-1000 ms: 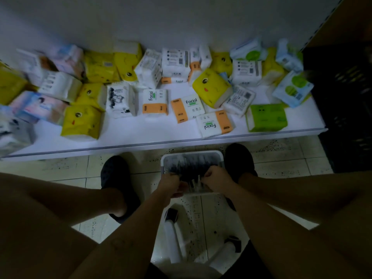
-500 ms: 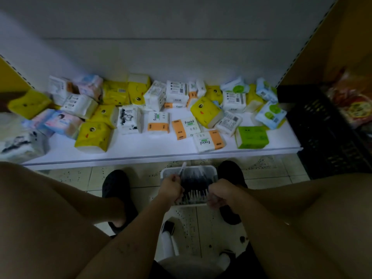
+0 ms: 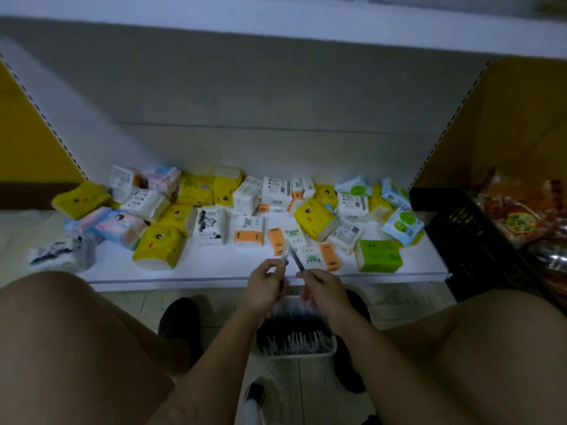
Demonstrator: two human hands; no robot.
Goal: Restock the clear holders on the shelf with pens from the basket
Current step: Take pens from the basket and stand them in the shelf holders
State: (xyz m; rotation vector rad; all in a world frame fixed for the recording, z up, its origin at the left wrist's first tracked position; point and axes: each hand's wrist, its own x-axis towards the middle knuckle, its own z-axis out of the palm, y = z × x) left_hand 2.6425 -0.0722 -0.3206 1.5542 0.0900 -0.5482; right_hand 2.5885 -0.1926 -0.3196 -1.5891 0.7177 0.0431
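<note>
A white basket point(image 3: 333, 348) full of dark pens point(image 3: 294, 332) stands on the floor between my feet. My left hand point(image 3: 265, 286) is raised above it and pinches a pale pen point(image 3: 286, 255) that points up over the shelf edge. Beside it, my right hand point(image 3: 320, 285) grips a dark pen point(image 3: 297, 261), tilted up and to the left. Both pen tips nearly meet in front of the tissue packs. No clear holders are in view.
The low white shelf point(image 3: 214, 265) carries many tissue packs, among them yellow point(image 3: 158, 246), green point(image 3: 379, 256) and orange-white point(image 3: 248, 233) ones. A black crate point(image 3: 472, 240) with red packets stands at the right. White stool legs point(image 3: 254, 406) show below me. Another shelf edge point(image 3: 276, 26) runs overhead.
Both hands have lifted out of the basket, each with a pen, up to the shelf's front edge. The camera has tilted upward, so more of the back wall and upper shelf shows.
</note>
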